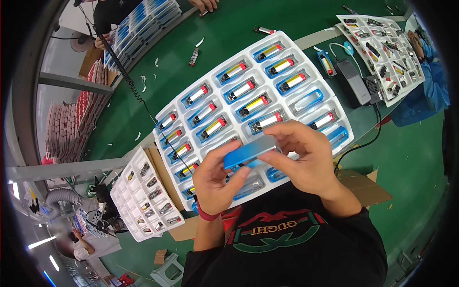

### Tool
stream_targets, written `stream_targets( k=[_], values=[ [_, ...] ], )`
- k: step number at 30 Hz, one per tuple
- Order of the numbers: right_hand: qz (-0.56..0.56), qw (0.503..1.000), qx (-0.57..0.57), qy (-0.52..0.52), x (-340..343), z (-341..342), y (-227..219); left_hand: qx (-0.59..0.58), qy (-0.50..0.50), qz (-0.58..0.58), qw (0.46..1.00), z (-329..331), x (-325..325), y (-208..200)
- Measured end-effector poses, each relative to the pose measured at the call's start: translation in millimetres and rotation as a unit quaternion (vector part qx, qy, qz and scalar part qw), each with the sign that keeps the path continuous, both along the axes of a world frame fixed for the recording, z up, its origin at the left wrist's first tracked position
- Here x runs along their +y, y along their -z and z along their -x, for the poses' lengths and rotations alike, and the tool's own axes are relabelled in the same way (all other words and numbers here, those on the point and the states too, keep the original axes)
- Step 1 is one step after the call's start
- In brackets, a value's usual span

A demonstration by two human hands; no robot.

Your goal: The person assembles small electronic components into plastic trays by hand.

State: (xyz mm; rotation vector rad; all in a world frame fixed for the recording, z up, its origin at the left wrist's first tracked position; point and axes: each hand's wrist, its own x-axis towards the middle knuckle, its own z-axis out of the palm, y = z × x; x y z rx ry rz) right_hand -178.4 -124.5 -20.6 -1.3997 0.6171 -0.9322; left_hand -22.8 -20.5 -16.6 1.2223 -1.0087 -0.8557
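Observation:
Both my hands hold a blue casing [251,152] fading to silver, tilted above a white moulded tray [306,64]. Closed on its blue end is my left hand [215,179], with thumb and fingers along its sides. My right hand [306,155] pinches the silver end between thumb and fingers. In the tray's compartments lie blue shells, many with a small battery [253,105] inside, white or yellow with a red end. An empty-looking blue shell [307,101] sits in the right-hand row. My hands hide part of the nearest compartments.
A second tray [126,201] with small parts stands at left. At right are a grey power adapter [353,81], a blue shell [326,63] and another parts tray [401,88] beside a person in blue. Stacked trays [143,26] and another person's hand [204,5] are across the green table.

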Motion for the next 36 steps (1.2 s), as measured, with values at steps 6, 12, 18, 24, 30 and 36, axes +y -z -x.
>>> stream_targets(
  k=[6,12,18,24,30,36],
  values=[
    [0.177,0.971,0.131,-0.090,-9.7,13.7,-20.5,-0.092,-0.040,-0.046,0.994,3.5,5.9,-13.2],
    [0.419,0.906,0.053,0.038,-10.5,8.1,-13.4,-0.317,-0.106,0.120,0.935,2.1,-2.9,-8.2],
    [0.474,0.879,0.000,0.057,-4.1,14.6,-24.0,-0.314,-0.099,0.217,0.919,1.6,0.4,-16.8],
    [0.412,0.909,0.063,0.000,5.1,18.1,2.7,-0.324,-0.056,0.134,0.935,2.9,14.8,-2.4],
    [0.243,0.962,0.120,-0.042,17.6,31.9,11.3,-0.157,-0.022,0.021,0.987,9.6,23.8,16.5],
    [-0.051,0.970,0.128,-0.198,0.4,48.1,9.1,0.024,0.102,-0.099,0.990,10.7,31.4,6.1]
  ],
)
